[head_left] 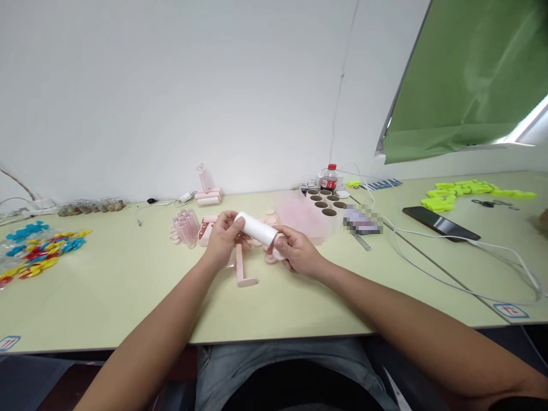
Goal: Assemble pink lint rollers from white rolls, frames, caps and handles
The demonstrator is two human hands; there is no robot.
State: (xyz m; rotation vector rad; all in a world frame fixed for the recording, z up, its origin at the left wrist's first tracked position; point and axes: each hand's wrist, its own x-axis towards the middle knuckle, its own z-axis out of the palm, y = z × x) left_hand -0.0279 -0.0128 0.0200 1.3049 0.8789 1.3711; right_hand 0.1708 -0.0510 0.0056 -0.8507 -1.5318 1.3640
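Note:
Both my hands hold a white paper roll [258,228] above the pale green table [128,297]. My left hand [223,238] pinches the roll's left end with closed fingers. My right hand [296,250] grips its right end, where a round pink end piece [277,253] shows under the fingers. A pink handle part [242,270] lies on the table just below my hands. Small pink round caps [270,217] lie behind the roll.
Clear pink covers [185,227] stand left of my hands. Cardboard tubes [325,204] stand upright at the back, beside a cola bottle [329,178]. A black phone [440,223] with white cable lies right. Coloured plastic pieces [38,251] lie far left, yellow-green ones [462,191] far right.

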